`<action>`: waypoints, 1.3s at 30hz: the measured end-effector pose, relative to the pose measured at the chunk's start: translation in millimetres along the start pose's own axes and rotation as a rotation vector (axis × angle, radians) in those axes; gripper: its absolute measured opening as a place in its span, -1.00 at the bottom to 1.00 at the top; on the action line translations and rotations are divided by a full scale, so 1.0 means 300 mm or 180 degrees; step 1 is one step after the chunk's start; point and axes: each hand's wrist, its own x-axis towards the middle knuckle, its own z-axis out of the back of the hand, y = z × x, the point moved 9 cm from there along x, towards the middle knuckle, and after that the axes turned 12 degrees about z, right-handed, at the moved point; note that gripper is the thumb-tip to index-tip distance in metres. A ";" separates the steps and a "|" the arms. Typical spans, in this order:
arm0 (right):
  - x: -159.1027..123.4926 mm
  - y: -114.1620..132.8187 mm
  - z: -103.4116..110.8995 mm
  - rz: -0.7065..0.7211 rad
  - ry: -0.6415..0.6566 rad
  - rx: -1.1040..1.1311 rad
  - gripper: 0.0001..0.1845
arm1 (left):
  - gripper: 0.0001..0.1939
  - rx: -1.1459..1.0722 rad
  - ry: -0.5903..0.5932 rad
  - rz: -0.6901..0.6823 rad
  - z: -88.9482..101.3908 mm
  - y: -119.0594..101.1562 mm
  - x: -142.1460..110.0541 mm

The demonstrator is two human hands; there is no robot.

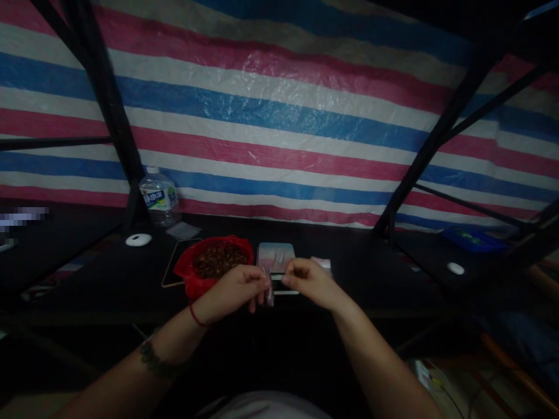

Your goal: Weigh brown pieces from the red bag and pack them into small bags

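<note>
— What does the left hand (244,286) hold?
— It holds a small clear bag (269,293); the thumb and the fingers are clamped on it, in front of the scale (276,256).
— And the right hand (311,283)?
— It is just to the right of this bag. The tips of thumb and index finger are together, but I cannot tell if something thin is between them.
— Which things are around?
— The scale lies on the black counter (122,279), with something clear on its plate. To its left is a red plastic bag (184,269), open, with small brown pieces (220,259) inside. To its right lies a pale packet (322,263), partly behind the right hand. A clear bottle (161,201) stands farther back, at the left.
</note>
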 end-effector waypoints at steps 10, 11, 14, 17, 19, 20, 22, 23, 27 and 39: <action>-0.044 0.016 -0.101 -0.0196 0.1252 -0.0503 -0.79 | -0.59 0.0207 0.0279 0.0088 -0.088 0.052 0.020; -0.044 0.015 -0.101 -0.0195 0.1314 -0.0373 -0.80 | -0.59 0.0181 0.0339 0.0052 -0.093 0.046 0.017; -0.039 0.010 -0.099 -0.0213 0.1336 -0.0130 -0.77 | -0.60 0.0090 0.0421 -0.0022 -0.102 0.026 0.008; -0.028 0.005 -0.096 -0.0138 0.1215 -0.0295 -0.75 | -0.64 0.0090 0.0281 0.0000 -0.093 0.018 0.007; -0.024 0.001 -0.100 -0.0115 0.1156 -0.0381 -0.76 | -0.66 0.0081 0.0145 0.0067 -0.083 0.024 0.012; -0.025 -0.003 -0.102 -0.0142 0.1134 -0.0393 -0.76 | -0.67 0.0072 0.0107 0.0097 -0.081 0.029 0.015; -0.027 -0.016 -0.101 -0.0238 0.1099 -0.0424 -0.70 | -0.68 0.0068 0.0115 0.0142 -0.082 0.036 0.019; -0.029 -0.023 -0.099 -0.0278 0.1103 -0.0466 -0.67 | -0.68 0.0079 0.0148 0.0151 -0.085 0.037 0.020; -0.035 -0.040 -0.103 -0.0263 0.1336 -0.0543 -0.71 | -0.68 0.0163 0.0275 0.0190 -0.094 0.032 0.012; 0.011 0.022 0.009 0.0098 0.0276 -0.1849 -0.74 | -0.82 0.0452 -0.0490 0.0483 -0.026 0.067 0.020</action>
